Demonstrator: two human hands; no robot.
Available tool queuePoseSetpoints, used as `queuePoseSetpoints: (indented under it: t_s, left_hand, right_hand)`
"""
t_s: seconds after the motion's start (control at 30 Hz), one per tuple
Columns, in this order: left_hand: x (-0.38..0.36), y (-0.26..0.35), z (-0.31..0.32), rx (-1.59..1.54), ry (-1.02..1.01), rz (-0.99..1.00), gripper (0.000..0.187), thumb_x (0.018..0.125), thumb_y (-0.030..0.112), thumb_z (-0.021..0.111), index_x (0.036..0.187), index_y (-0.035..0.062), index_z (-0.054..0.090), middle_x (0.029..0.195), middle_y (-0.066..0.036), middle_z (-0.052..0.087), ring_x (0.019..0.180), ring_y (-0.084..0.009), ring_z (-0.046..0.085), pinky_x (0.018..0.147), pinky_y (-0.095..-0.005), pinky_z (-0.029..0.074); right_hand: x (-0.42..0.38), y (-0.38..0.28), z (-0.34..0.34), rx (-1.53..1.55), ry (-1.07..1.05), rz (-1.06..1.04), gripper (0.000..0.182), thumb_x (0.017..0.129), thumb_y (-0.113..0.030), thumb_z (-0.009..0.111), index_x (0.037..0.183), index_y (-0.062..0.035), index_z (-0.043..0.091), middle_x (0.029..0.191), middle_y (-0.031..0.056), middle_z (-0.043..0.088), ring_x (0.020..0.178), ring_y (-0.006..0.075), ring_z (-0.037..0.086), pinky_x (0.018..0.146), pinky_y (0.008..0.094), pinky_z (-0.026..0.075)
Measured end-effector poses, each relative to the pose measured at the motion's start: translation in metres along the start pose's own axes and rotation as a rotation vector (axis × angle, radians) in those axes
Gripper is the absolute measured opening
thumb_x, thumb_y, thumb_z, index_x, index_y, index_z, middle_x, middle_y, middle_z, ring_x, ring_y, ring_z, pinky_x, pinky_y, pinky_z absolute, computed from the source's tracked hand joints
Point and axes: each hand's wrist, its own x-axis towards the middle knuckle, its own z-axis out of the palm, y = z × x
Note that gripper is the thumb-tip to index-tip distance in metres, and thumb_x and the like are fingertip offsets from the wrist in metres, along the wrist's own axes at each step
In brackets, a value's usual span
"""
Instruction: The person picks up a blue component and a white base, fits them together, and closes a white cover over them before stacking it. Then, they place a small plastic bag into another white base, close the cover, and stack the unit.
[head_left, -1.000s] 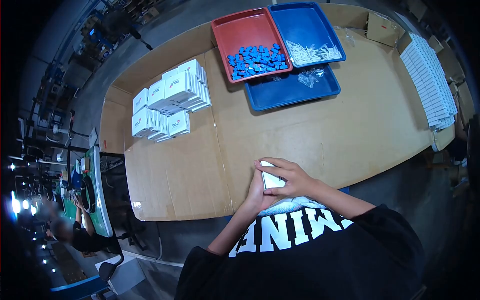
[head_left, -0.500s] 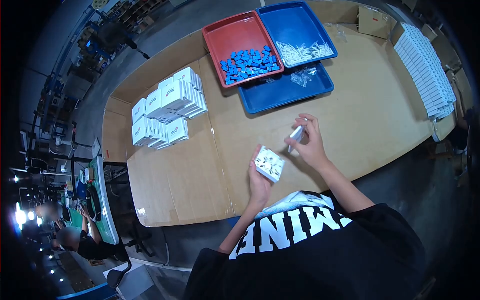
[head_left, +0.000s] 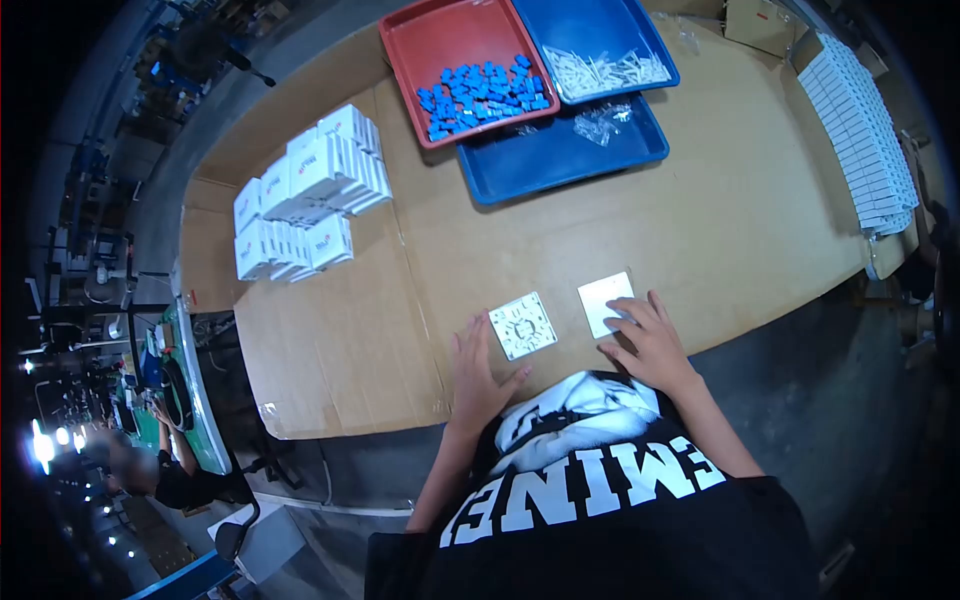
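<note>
A white square plastic housing (head_left: 523,325), its patterned inner side facing up, lies on the cardboard-covered table. My left hand (head_left: 482,372) is open beside it, with the fingertips right at its left edge and the thumb spread below. To the right lies a plain white square plate (head_left: 603,297). Over that plate's lower right part reaches my right hand (head_left: 648,343), fingers spread and fingertips at its surface. Neither hand grips anything.
Beyond my hands stand a red tray (head_left: 410,60) of blue parts, a blue tray (head_left: 600,20) of white slim pieces, and another blue tray (head_left: 560,172) with clear plastic bags. Stacked white boxes (head_left: 320,175) stand left; rows of white pieces (head_left: 855,135) line the right edge. A person (head_left: 175,470) sits far left.
The housing and the plate, both held up in my hands before, now lie flat on the table. Both hands have let go and opened. The view has shifted slightly.
</note>
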Motion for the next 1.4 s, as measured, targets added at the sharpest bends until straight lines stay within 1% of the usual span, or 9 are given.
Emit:
queuePoseSetpoints:
  t_s: [0.37, 0.47, 0.53, 0.63, 0.77, 0.97, 1.03, 1.07, 1.4]
  left_hand:
    - [0.059, 0.012, 0.036, 0.024, 0.167, 0.057, 0.092, 0.086, 0.038, 0.080, 0.156, -0.0009, 0.035, 0.157, -0.020, 0.045, 0.151, -0.0400, 0.035, 0.124, -0.0640, 0.015]
    - [0.063, 0.011, 0.035, 0.073, 0.178, 0.070, 0.092, 0.086, 0.039, 0.080, 0.156, -0.0008, 0.036, 0.157, -0.019, 0.045, 0.151, -0.0383, 0.036, 0.124, -0.0634, 0.017]
    - [0.061, 0.009, 0.039, 0.070, 0.195, 0.092, 0.093, 0.085, 0.041, 0.079, 0.156, -0.0008, 0.035, 0.158, -0.019, 0.044, 0.151, -0.0367, 0.036, 0.125, -0.0620, 0.017]
    - [0.061, 0.012, 0.036, 0.063, 0.197, 0.079, 0.094, 0.085, 0.043, 0.079, 0.155, -0.0013, 0.035, 0.159, -0.019, 0.043, 0.151, -0.0360, 0.036, 0.125, -0.0610, 0.018]
    - [0.061, 0.014, 0.034, 0.092, 0.213, 0.080, 0.093, 0.085, 0.044, 0.078, 0.155, -0.0015, 0.036, 0.158, -0.019, 0.043, 0.150, -0.0362, 0.036, 0.125, -0.0601, 0.019]
    - [0.059, 0.012, 0.036, 0.093, 0.235, 0.076, 0.091, 0.085, 0.043, 0.077, 0.154, -0.0014, 0.037, 0.156, -0.020, 0.044, 0.148, -0.0363, 0.039, 0.124, -0.0592, 0.021]
    - [0.059, 0.011, 0.035, 0.076, 0.237, 0.078, 0.090, 0.086, 0.043, 0.077, 0.154, -0.0013, 0.037, 0.155, -0.020, 0.045, 0.148, -0.0358, 0.039, 0.124, -0.0590, 0.021]
    - [0.059, 0.010, 0.035, 0.083, 0.251, 0.074, 0.090, 0.086, 0.043, 0.077, 0.154, -0.0013, 0.037, 0.155, -0.020, 0.045, 0.148, -0.0358, 0.039, 0.124, -0.0590, 0.021]
    - [0.058, 0.013, 0.031, 0.069, 0.240, 0.082, 0.086, 0.087, 0.042, 0.075, 0.152, -0.0015, 0.039, 0.153, -0.019, 0.046, 0.148, -0.0349, 0.039, 0.125, -0.0568, 0.020]
  right_hand:
    - [0.050, 0.004, 0.018, -0.028, 0.161, -0.012, 0.035, 0.096, -0.024, 0.068, 0.123, -0.0014, 0.069, 0.137, 0.0133, 0.061, 0.134, 0.0306, 0.054, 0.124, 0.0621, 0.023]
    - [0.071, 0.003, 0.010, -0.061, 0.153, -0.044, 0.030, 0.096, -0.022, 0.067, 0.118, -0.0017, 0.071, 0.131, 0.0137, 0.064, 0.126, 0.0309, 0.059, 0.121, 0.0594, 0.029]
    - [0.088, 0.007, -0.002, -0.032, 0.247, -0.083, 0.023, 0.095, -0.019, 0.066, 0.108, -0.0016, 0.073, 0.115, 0.0135, 0.070, 0.113, 0.0317, 0.064, 0.110, 0.0515, 0.043]
    - [0.137, 0.005, -0.022, 0.094, 0.451, -0.097, 0.017, 0.096, -0.017, 0.065, 0.101, -0.0017, 0.072, 0.099, 0.0135, 0.071, 0.100, 0.0340, 0.066, 0.095, 0.0457, 0.051]
    - [0.218, 0.019, -0.044, -0.026, 0.541, -0.227, 0.017, 0.094, -0.015, 0.065, 0.100, -0.0007, 0.072, 0.094, 0.0143, 0.070, 0.096, 0.0348, 0.066, 0.086, 0.0453, 0.054]
    - [0.322, 0.065, -0.006, -0.112, 0.233, 0.190, 0.029, 0.092, -0.026, 0.072, 0.107, -0.0014, 0.072, 0.101, 0.0162, 0.075, 0.089, 0.0319, 0.073, 0.081, 0.0448, 0.056]
    - [0.345, 0.074, 0.006, 0.308, 0.100, 0.414, 0.032, 0.093, -0.032, 0.074, 0.107, -0.0028, 0.073, 0.094, 0.0145, 0.078, 0.074, 0.0262, 0.075, 0.074, 0.0399, 0.058]
    - [0.354, 0.079, 0.010, 0.353, 0.115, 0.420, 0.030, 0.094, -0.031, 0.073, 0.104, -0.0033, 0.074, 0.082, 0.0095, 0.077, 0.059, 0.0190, 0.071, 0.065, 0.0361, 0.056]
    - [0.336, 0.064, -0.013, 0.643, 0.080, 0.393, 0.014, 0.093, -0.013, 0.071, 0.090, 0.0003, 0.073, 0.076, 0.0078, 0.072, 0.053, 0.0125, 0.059, 0.048, 0.0286, 0.044]
